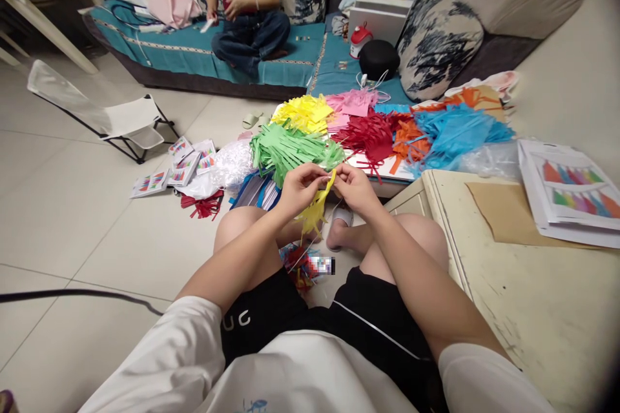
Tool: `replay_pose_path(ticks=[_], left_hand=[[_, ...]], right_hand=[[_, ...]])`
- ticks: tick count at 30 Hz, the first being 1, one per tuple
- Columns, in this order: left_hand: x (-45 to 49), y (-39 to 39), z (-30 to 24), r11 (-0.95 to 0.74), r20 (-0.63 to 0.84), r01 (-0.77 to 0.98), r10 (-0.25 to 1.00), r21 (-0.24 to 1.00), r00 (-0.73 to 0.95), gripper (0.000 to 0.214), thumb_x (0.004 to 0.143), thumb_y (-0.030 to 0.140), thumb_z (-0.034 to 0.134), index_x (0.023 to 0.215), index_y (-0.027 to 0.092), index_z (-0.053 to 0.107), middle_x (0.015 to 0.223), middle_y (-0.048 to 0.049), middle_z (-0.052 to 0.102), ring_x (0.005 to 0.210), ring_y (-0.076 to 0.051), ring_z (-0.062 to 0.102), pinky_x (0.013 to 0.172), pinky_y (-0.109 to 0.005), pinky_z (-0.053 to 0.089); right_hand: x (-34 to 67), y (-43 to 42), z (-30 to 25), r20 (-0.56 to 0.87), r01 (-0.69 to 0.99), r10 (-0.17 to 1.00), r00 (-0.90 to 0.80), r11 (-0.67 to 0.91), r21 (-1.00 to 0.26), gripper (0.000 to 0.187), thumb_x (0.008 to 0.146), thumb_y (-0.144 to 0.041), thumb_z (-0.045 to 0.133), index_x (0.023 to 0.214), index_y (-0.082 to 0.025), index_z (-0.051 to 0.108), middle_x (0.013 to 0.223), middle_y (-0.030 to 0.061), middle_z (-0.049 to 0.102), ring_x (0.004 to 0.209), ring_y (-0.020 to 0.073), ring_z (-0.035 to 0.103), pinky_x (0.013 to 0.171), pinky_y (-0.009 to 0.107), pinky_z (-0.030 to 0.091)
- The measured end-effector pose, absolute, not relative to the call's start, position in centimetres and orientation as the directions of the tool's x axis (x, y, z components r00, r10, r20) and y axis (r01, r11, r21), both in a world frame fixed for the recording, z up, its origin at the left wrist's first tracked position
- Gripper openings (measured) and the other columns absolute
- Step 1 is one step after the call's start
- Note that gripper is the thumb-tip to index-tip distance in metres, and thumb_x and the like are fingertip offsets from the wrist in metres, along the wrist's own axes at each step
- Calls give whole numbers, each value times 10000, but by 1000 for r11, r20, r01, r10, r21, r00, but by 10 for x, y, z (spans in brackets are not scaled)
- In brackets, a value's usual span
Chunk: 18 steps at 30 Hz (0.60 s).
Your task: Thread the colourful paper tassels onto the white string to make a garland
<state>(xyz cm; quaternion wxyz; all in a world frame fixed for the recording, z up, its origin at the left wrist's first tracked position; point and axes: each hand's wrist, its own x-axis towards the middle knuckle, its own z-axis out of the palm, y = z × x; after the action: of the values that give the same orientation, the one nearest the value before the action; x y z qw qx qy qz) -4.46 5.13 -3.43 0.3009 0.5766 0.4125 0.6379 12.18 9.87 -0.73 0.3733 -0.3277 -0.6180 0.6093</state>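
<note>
Between my knees I hold up a yellow paper tassel (314, 210), its fringed strips hanging down. My left hand (306, 188) pinches it near the top from the left. The fingers of my right hand (356, 190) close on its upper end, close beside the left fingertips. A thin pale string runs down from about the hands past the tassel. Just beyond my hands lie piles of fringed tissue: green (290, 148), yellow (303, 113), pink (353, 102), dark red (371, 135), orange (409, 142) and blue (450, 132).
A cream cabinet (523, 297) at right bears printed tassel packages (576, 190) and brown paper (504, 206). More packages (184, 168) lie on the floor at left, near a folding chair (130, 117). Another person (247, 6) sits cross-legged on the teal sofa (169, 51). Colourful tassels (300, 268) lie between my feet.
</note>
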Motion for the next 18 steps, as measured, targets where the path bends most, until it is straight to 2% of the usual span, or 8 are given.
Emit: replay_pose_path(ticks=[3, 6, 9, 11, 15, 18], left_hand=[[-42, 50, -31, -441, 444, 56, 880, 896, -171, 393, 922, 552, 804, 855, 173, 726, 838, -42, 697, 758, -143, 662, 722, -266, 534], [-39, 52, -30, -354, 335, -92, 927, 931, -171, 521, 851, 668, 832, 860, 174, 666, 775, -14, 664, 695, -122, 619, 674, -247, 502], [-37, 55, -34, -281, 250, -176, 952, 943, -179, 592, 781, 711, 870, 859, 173, 636, 740, 3, 650, 653, -105, 589, 647, -237, 485], [-37, 57, -37, -252, 218, -175, 957, 952, -192, 608, 758, 714, 883, 852, 170, 628, 726, 7, 643, 645, -102, 588, 646, -237, 487], [-41, 58, -39, -266, 224, -144, 941, 953, -255, 544, 786, 638, 888, 835, 164, 626, 713, 6, 648, 664, -102, 610, 686, -239, 503], [-48, 60, -32, -286, 201, -195, 908, 938, -367, 471, 802, 555, 886, 835, 165, 626, 744, -4, 668, 675, -99, 628, 646, -216, 474]], right_hand=[[119, 96, -6, 68, -86, 867, -493, 29, -996, 413, 740, -502, 889, 873, -224, 614, 695, -30, 569, 579, 104, 442, 516, 233, 309], [119, 94, -2, 82, -91, 863, -499, 42, -995, 383, 737, -430, 855, 993, -235, 647, 723, -22, 628, 597, 123, 510, 526, 234, 346], [121, 93, -1, 77, -70, 838, -540, 47, -996, 331, 788, -440, 784, 1005, -232, 647, 689, -22, 648, 504, 109, 445, 488, 245, 312], [121, 94, -3, 111, -47, 849, -517, 101, -994, 296, 824, -472, 759, 942, -226, 643, 697, -7, 662, 512, 114, 466, 506, 258, 353], [118, 96, -14, 197, 88, 882, -428, 258, -962, 263, 849, -449, 732, 804, -203, 648, 751, 28, 691, 673, 157, 610, 636, 276, 473], [116, 96, -25, 149, 157, 873, -464, 247, -956, 192, 846, -369, 698, 817, -179, 685, 769, 31, 708, 680, 154, 632, 638, 262, 485]])
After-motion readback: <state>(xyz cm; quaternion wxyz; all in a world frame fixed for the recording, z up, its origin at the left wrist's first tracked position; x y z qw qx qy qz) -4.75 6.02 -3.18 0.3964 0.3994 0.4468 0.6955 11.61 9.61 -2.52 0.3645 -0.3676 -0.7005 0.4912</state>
